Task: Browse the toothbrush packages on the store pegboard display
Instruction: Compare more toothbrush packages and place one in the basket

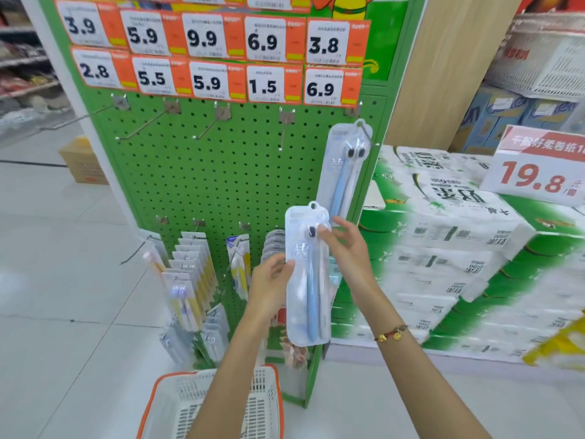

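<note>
Below me I see a white shopping basket with an orange rim sitting on the pale tiled floor. To my right, shrink-wrapped green-and-white tissue packs are stacked in layers, with a red-and-white price sign reading 19.8 standing on top. Behind them I make out a white plastic crate over blue cartons. A cardboard box sits on the floor at the left, near blurred shelves.
</note>
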A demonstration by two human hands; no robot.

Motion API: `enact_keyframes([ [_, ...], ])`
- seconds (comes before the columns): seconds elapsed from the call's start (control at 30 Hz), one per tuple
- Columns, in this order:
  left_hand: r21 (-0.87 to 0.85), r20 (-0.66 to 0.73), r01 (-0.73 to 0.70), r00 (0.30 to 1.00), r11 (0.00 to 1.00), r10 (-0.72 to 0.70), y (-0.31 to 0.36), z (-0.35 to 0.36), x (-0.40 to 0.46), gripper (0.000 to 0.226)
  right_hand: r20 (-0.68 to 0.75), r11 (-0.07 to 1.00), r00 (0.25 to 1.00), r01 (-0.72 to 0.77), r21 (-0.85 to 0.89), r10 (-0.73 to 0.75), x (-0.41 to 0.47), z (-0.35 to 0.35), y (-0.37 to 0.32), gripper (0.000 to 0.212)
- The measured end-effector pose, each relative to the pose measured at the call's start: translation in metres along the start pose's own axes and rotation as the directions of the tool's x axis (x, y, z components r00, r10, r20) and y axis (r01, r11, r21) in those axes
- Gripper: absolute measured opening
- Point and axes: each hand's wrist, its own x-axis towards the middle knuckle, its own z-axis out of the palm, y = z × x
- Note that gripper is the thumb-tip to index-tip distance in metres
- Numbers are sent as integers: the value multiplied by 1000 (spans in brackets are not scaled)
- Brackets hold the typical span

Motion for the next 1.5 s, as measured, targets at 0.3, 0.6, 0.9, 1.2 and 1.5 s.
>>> enact_keyframes([
  [0.3, -6, -6, 110, 994, 994, -110, -11, -43, -18, 20, 215, 775, 874, 485, -405, -435, -2, 15, 9, 49],
  [0.6, -43, 49, 174, 984, 984, -172, -5, -59, -26, 20, 216, 723, 840, 539, -433, -498, -9, 19, 4, 57],
  [0.9, -81, 32, 168, 986, 982, -166, -7, -61, -27, 28, 149, 668, 789, 591, -452, -596, -14, 26, 13, 58],
  [1.2, -208, -64, 110, 990, 972, -126, -9, -65, -28, 15, 267, 637, 824, 559, -531, -500, -40, 37, 35, 57],
  [1.5, -392, -245, 43, 958, 919, -149, -8, -71, -30, 16, 419, 856, 896, 330, -398, -151, -55, 36, 41, 62],
])
